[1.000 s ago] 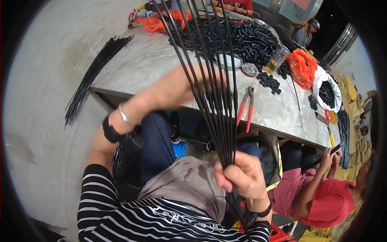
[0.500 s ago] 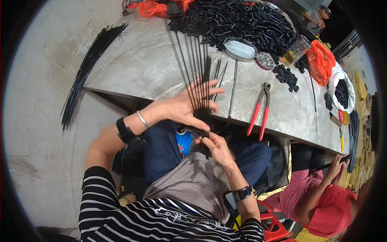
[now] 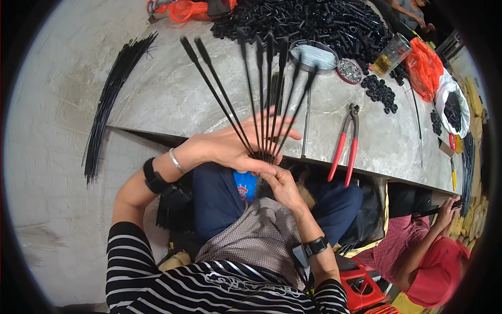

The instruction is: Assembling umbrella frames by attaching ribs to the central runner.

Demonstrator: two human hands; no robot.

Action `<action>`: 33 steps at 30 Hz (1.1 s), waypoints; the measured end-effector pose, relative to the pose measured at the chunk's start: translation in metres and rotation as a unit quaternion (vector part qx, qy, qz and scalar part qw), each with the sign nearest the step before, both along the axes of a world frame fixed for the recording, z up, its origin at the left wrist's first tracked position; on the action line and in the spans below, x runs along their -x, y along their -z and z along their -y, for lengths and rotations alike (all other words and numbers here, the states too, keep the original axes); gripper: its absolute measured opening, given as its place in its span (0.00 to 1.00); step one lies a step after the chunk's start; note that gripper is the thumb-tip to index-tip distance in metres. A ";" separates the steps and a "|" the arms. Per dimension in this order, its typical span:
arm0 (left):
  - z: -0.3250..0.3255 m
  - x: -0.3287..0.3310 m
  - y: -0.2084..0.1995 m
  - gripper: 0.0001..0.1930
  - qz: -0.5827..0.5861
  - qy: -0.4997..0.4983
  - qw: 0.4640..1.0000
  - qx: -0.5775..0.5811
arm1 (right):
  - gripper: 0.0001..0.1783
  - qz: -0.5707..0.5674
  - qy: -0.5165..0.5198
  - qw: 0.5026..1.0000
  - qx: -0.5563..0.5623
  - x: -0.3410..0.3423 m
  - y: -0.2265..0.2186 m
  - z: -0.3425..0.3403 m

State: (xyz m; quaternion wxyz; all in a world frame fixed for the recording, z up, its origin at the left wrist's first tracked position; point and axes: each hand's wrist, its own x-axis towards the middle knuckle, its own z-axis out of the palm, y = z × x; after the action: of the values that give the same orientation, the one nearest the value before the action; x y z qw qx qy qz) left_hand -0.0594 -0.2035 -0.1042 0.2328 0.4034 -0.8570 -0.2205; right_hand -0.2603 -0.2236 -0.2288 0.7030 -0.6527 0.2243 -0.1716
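Note:
Several thin black rods (image 3: pixel 269 68) with thicker ends fan upward over the table edge, some tips blurred by motion. My left hand (image 3: pixel 230 144) has its thumb across the front of their lower part, fingers stretched out behind them, so the rods pass between. Just below the thumb, my right hand (image 3: pixel 285 188) is closed, its fingers pinched at the rods' gathered lower ends, which are mostly hidden. Beyond my left fingers, more dark rods (image 3: pixel 277 83) show on the table. A thin metal rod (image 3: pixel 307 112) lies to the right of the fan.
Red-handled pliers (image 3: pixel 345 146) lie on the grey table (image 3: pixel 172 89). A heap of black parts (image 3: pixel 314 23), a round tin (image 3: pixel 315 57) and a clear jar (image 3: pixel 391 55) stand behind. A long rod bundle (image 3: pixel 117 104) overhangs the left edge. A co-worker in a red cap (image 3: pixel 439 272) sits right.
The rods have spread into a wider fan, and their thick tips now show. My left thumb has come across the rods' lower part. The whole view has shifted slightly.

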 end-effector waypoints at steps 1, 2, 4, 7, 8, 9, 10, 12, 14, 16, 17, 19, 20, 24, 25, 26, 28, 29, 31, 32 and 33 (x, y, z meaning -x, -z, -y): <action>0.003 -0.002 0.015 0.15 0.018 0.019 1.000 -0.004 | 0.14 -0.042 0.004 0.998 -0.036 -0.001 0.016 0.001; 0.002 -0.001 0.022 0.15 0.020 0.019 1.000 -0.004 | 0.14 -0.040 0.004 0.999 -0.036 0.002 0.023 -0.002; 0.000 0.002 0.025 0.14 0.003 0.015 0.998 -0.067 | 0.15 -0.065 -0.001 0.998 0.000 0.002 0.028 -0.006; 0.000 0.001 0.003 0.10 0.004 0.024 0.999 -0.045 | 0.16 -0.049 0.007 0.999 0.016 -0.001 0.013 -0.003; 0.002 0.002 -0.002 0.09 0.000 0.030 0.999 -0.014 | 0.17 -0.037 0.011 0.999 0.023 -0.002 0.008 -0.001; 0.002 0.003 0.013 0.08 0.026 0.033 0.999 -0.005 | 0.17 -0.040 0.011 0.999 0.024 0.000 0.007 -0.002; 0.003 0.003 0.018 0.08 0.029 0.031 0.999 -0.002 | 0.17 -0.072 0.005 0.997 0.014 -0.001 0.012 0.002; 0.002 0.007 0.021 0.07 0.054 0.072 0.996 -0.021 | 0.13 -0.053 0.017 0.998 -0.001 -0.004 0.027 -0.002; 0.006 0.002 0.018 0.07 0.035 0.082 0.996 -0.018 | 0.15 -0.072 -0.016 0.997 -0.021 -0.003 0.038 0.006; 0.009 0.000 -0.008 0.11 0.106 0.098 0.987 0.065 | 0.14 -0.042 -0.021 0.996 -0.069 -0.005 0.031 0.013; 0.012 -0.001 -0.003 0.15 0.105 0.097 0.987 0.071 | 0.14 -0.012 -0.024 0.993 -0.117 -0.005 0.029 0.016; 0.018 0.000 0.026 0.29 0.070 0.077 0.994 0.032 | 0.15 -0.065 -0.001 0.996 -0.063 -0.006 0.031 0.015; 0.020 -0.002 0.037 0.33 0.095 0.084 0.990 0.058 | 0.15 -0.113 0.022 0.993 -0.011 -0.009 0.033 0.014; 0.024 0.008 0.030 0.35 0.138 0.084 0.985 0.063 | 0.13 -0.175 -0.004 0.890 0.421 0.024 0.037 0.005; 0.019 0.003 0.032 0.35 0.144 0.073 0.985 0.060 | 0.13 -0.195 -0.013 0.913 0.358 0.025 0.015 0.007; 0.013 -0.003 0.031 0.35 0.147 0.060 0.986 0.059 | 0.13 -0.217 -0.023 0.930 0.297 0.028 -0.027 0.011; 0.022 0.006 0.022 0.32 0.136 0.076 0.986 0.053 | 0.11 -0.239 -0.104 0.930 0.261 0.051 -0.125 0.036; 0.012 -0.002 0.030 0.30 0.150 0.056 0.986 0.045 | 0.10 -0.233 -0.074 0.945 0.216 0.043 -0.137 0.047; 0.013 -0.003 0.030 0.29 0.143 0.057 0.986 0.063 | 0.08 -0.233 0.054 0.955 0.176 0.031 -0.158 0.063; 0.014 -0.002 0.027 0.28 0.148 0.064 0.984 0.069 | 0.11 -0.240 0.070 0.930 0.270 0.021 -0.164 0.075; 0.017 0.000 0.026 0.28 0.154 0.074 0.982 0.075 | 0.10 -0.131 0.109 0.918 0.359 0.011 -0.140 0.085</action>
State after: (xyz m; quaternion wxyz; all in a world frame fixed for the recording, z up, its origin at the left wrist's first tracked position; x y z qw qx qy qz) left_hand -0.0597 -0.2201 -0.1300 0.1111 0.3495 -0.9242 -0.1071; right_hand -0.2718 -0.3085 -0.0888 0.3624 -0.8497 0.3072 -0.2286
